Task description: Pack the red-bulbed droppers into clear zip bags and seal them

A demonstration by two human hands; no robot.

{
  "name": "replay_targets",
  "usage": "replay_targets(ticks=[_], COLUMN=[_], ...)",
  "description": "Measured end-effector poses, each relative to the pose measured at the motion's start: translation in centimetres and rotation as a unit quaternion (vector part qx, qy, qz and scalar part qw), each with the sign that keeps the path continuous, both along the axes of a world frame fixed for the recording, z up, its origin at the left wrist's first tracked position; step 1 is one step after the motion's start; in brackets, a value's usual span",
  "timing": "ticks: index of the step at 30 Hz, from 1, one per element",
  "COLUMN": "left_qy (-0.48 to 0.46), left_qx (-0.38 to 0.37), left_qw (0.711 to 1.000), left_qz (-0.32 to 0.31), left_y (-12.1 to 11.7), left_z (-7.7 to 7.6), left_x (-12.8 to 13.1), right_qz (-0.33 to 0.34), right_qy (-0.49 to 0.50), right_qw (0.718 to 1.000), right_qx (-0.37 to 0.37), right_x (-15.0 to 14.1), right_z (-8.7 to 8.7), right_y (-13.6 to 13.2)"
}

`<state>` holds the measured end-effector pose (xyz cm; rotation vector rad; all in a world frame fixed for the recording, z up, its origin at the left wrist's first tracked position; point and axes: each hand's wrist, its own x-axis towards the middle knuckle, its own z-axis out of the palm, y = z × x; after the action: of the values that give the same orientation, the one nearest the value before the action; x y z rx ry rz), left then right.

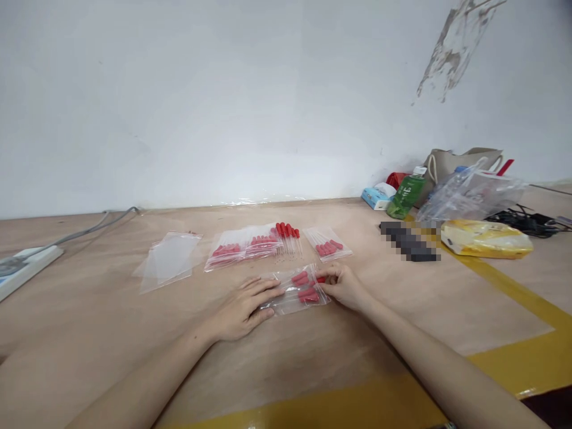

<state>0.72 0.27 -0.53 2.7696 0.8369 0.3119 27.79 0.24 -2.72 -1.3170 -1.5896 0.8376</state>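
A clear plastic bag point(290, 295) with several red-capped droppers inside lies flat on the brown surface point(111, 333). My left hand point(243, 307) rests on the bag's left end, fingers stretched out flat. At the bag's right end, my right hand point(342, 284) has its fingers pinched on the bag's edge. Beyond them lie two filled bags point(243, 247), a loose row of red-capped droppers point(288, 235) and one more filled bag point(328, 245).
Empty clear bags point(170, 259) lie at the left, a white power strip point(24, 265) at the far left. At the right are a green bottle point(406, 195), a tissue pack point(376, 195), a yellow packet point(486, 238), a beige bag point(465, 164) and black cables point(522, 220).
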Motion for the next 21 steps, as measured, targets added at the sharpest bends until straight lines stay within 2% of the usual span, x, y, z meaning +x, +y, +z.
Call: replay_targets(ticks=[2,5,7,10,13,15,18,21], left_qy=[-0.004,-0.005,-0.007,-0.012,-0.013,-0.011,-0.003,-0.005], left_qx=[-0.002,-0.007,-0.009,-0.013,-0.017,-0.018,-0.020,-0.027], left_qw=[1.000,1.000,1.000,1.000,1.000,1.000,1.000,1.000], left_qz=[-0.002,0.000,0.002,0.002,0.001,-0.004,-0.011,-0.009], left_y=[0.0,-0.1,-0.2,-0.2,-0.2,-0.1,-0.1,0.0], left_z=[0.1,0.4,0.5,0.6,0.6,0.6,0.5,0.4], left_x=[0.0,0.1,0.1,0.1,0.2,0.2,0.2,0.1], right_qz=[0.029,0.092,0.101,0.077,-0.029,-0.071,-0.031,0.020], right_qy=[0.019,0.107,0.141,0.126,0.095,0.061,0.037,0.057], right_qw=[0.999,0.986,0.976,0.972,0.981,0.981,0.985,0.989], right_qx=[-0.025,-0.092,-0.134,-0.184,-0.169,-0.172,-0.165,-0.135], right_x=[-0.3,-0.4,-0.4,-0.2,-0.1,-0.1,-0.4,-0.5], right_z=[0.0,0.2,0.6,1.3,1.9,1.9,1.3,0.8], right_y=[-0.1,-0.6,-0.9,-1.2,-1.1,-0.8,-0.2,0.0])
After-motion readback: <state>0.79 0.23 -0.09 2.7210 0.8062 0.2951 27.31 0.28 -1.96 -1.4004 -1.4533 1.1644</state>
